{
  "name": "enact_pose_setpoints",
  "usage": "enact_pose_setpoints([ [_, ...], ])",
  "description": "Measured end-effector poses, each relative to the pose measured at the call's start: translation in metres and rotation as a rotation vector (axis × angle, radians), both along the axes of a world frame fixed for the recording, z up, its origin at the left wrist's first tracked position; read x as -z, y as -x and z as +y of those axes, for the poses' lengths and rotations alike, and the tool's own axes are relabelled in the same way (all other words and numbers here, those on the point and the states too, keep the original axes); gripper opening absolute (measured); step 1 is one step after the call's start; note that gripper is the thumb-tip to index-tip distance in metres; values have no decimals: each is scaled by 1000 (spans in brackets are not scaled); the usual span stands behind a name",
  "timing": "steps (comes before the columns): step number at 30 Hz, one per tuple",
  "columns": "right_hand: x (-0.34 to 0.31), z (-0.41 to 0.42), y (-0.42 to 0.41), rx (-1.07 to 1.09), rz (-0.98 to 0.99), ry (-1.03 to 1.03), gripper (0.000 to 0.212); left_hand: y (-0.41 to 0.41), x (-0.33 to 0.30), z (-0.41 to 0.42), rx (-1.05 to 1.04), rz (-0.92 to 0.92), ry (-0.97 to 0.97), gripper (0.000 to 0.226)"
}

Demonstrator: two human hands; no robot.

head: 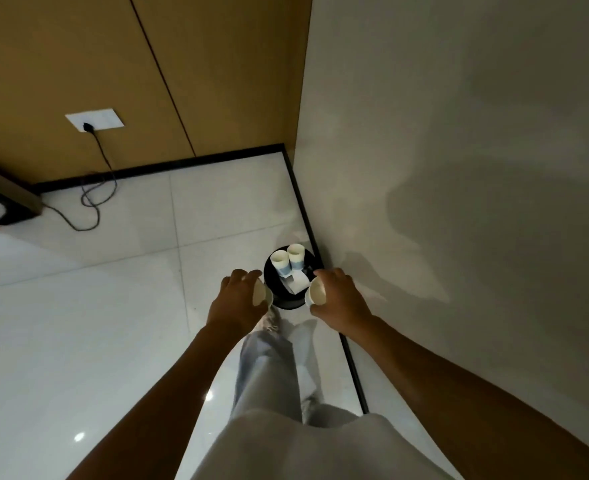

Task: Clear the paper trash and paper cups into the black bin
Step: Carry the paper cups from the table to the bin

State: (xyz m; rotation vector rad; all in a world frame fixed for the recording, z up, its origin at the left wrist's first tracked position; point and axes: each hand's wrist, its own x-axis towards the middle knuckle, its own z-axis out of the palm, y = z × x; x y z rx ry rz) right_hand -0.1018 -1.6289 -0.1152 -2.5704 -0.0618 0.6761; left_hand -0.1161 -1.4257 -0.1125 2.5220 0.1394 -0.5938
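Over the black bin (288, 302), 2 hands, each with fingers curled round 1 paper cup; 2 cups inside.

A black bin (288, 303), round and open-topped, stands on the pale tiled floor close to the corner where the skirting meets the white wall. Inside it lie two paper cups, one (280, 262) beside the other (295, 255), both white with a blue band, mouths tilted up toward the room, touching side to side. Just below them in the bin rests crumpled white paper (298, 282). Two more paper cups are held above the bin's near rim: the left cup (261, 295) is gripped in the left hand (239, 299), its open mouth turned inward; the right cup (315, 295), gripped in the right hand (338, 299), shows its empty cream interior.
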Motion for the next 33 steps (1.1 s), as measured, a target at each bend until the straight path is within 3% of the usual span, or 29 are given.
enact_pose_setpoints([
  [11, 88, 19, -164, 106, 82, 56, 63, -174, 88, 17, -25, 68, 47, 62],
  [20, 237, 13, -262, 116, 170, 59, 66, -230, 218, 13, -130, 66, 72, 64],
  [27, 351, 24, -306, -81, 213, 82, 71, -242, 315, 16, -203, 63, 94, 63],
  [33, 417, 18, -304, -293, 401, 183, 73, -242, 368, 10, -236, 117, 127, 66],
])
